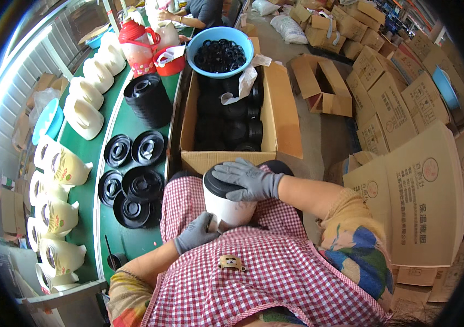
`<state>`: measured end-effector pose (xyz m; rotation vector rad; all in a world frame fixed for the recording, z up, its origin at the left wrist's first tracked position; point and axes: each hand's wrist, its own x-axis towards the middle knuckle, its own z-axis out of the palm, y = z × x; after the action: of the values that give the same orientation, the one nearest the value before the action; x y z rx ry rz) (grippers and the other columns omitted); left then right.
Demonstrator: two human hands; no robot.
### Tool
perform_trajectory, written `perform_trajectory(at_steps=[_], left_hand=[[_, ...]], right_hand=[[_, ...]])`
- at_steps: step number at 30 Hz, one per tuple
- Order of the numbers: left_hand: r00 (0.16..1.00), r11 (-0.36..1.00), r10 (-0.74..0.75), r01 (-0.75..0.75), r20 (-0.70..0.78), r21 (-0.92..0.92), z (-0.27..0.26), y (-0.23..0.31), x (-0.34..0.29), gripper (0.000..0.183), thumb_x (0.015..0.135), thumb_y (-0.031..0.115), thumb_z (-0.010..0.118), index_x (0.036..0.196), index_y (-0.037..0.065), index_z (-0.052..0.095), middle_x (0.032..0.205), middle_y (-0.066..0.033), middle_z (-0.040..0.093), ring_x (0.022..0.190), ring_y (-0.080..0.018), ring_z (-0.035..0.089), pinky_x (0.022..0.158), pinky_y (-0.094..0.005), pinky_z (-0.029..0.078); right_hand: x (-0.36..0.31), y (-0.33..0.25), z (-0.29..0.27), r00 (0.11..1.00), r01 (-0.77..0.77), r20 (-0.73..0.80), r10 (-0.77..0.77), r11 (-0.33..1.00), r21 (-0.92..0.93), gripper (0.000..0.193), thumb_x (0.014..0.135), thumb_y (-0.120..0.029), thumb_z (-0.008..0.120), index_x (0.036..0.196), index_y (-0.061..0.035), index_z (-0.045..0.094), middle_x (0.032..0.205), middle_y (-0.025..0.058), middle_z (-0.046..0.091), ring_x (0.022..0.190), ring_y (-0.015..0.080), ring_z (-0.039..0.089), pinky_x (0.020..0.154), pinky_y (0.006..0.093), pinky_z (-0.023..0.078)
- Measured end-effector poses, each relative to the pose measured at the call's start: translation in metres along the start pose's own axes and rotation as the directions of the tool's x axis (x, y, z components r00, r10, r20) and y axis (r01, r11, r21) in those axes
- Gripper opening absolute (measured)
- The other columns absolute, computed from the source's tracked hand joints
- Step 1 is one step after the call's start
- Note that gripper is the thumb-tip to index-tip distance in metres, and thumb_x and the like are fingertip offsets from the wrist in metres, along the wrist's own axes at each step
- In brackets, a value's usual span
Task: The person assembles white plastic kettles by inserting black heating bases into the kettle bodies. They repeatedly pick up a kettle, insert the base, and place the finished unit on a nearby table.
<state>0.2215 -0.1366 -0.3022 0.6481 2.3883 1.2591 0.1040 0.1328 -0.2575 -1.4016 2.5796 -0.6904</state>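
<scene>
On my lap, between my knees, rests a white jug body (220, 206) with a round black cap (218, 185) over its upper end. My left hand (195, 234), in a grey glove, grips the lower side of the jug body, its fingers closed at a small projecting part there. Across the black cap lies my right hand (249, 181), also gloved in grey, its fingers stretched out and flat. The far side and underside of the jug body are hidden.
Black round parts (136, 185) lie on the green table (93, 150), near a black stack (147, 101). Cream jug bodies (58, 212) line its left side. Ahead, a carton (226, 157) holds black parts under a blue basin (246, 41) of black rings. Cartons (422, 196) crowd the right. A co-worker's arm (191, 22) shows beyond.
</scene>
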Motion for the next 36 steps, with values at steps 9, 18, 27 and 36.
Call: perform_trajectory(at_steps=[9, 18, 27, 36], left_hand=[[0.859, 0.918, 0.396, -0.383, 0.323, -0.108, -0.114, -0.014, 0.204, 0.035, 0.092, 0.010, 0.055, 0.126, 0.003, 0.055, 0.129, -0.0142, 0.055, 0.117, -0.0267, 0.056, 0.099, -0.0375, 0.047], [0.810, 0.896, -0.155, -0.125, 0.565, 0.426, -0.082, 0.031, 0.282, 0.054, 0.091, 0.052, 0.055, 0.111, 0.003, 0.067, 0.101, -0.0165, 0.070, 0.095, -0.0295, 0.067, 0.086, -0.0384, 0.050], [0.741, 0.859, 0.508, -0.470, 0.439, -0.200, -0.088, -0.014, 0.240, 0.039, 0.094, 0.024, 0.058, 0.128, 0.004, 0.054, 0.128, -0.0144, 0.057, 0.119, -0.0268, 0.056, 0.104, -0.0416, 0.042], [0.876, 0.998, -0.007, -0.021, 0.481, 0.053, -0.110, 0.031, 0.246, 0.040, 0.090, 0.035, 0.061, 0.122, 0.010, 0.062, 0.117, -0.0158, 0.064, 0.110, -0.0330, 0.060, 0.098, -0.0418, 0.046]], right_hand=[[0.033, 0.025, -0.042, 0.917, 0.397, -0.035, -0.397, 0.918, -0.027, 0.091, 0.079, -0.066, 0.056, 0.152, -0.0190, 0.028, 0.160, 0.0159, 0.014, 0.148, 0.0373, 0.008, 0.116, 0.0557, 0.004], [0.078, -0.029, -0.042, 0.972, 0.129, 0.189, -0.136, 0.990, 0.049, 0.064, 0.094, -0.053, 0.038, 0.142, -0.0118, 0.045, 0.143, 0.0195, 0.040, 0.136, 0.0352, 0.031, 0.112, 0.0574, 0.009], [0.052, 0.059, -0.041, 0.814, 0.572, 0.015, -0.580, 0.806, 0.153, 0.059, 0.085, -0.054, 0.056, 0.136, -0.0242, 0.052, 0.146, 0.0171, 0.039, 0.142, 0.0398, 0.025, 0.111, 0.0643, 0.013], [0.055, 0.044, -0.059, 0.901, 0.433, -0.078, -0.427, 0.897, 0.093, 0.056, 0.087, -0.045, 0.055, 0.130, -0.0099, 0.054, 0.134, 0.0167, 0.050, 0.127, 0.0348, 0.045, 0.107, 0.0559, 0.030]])
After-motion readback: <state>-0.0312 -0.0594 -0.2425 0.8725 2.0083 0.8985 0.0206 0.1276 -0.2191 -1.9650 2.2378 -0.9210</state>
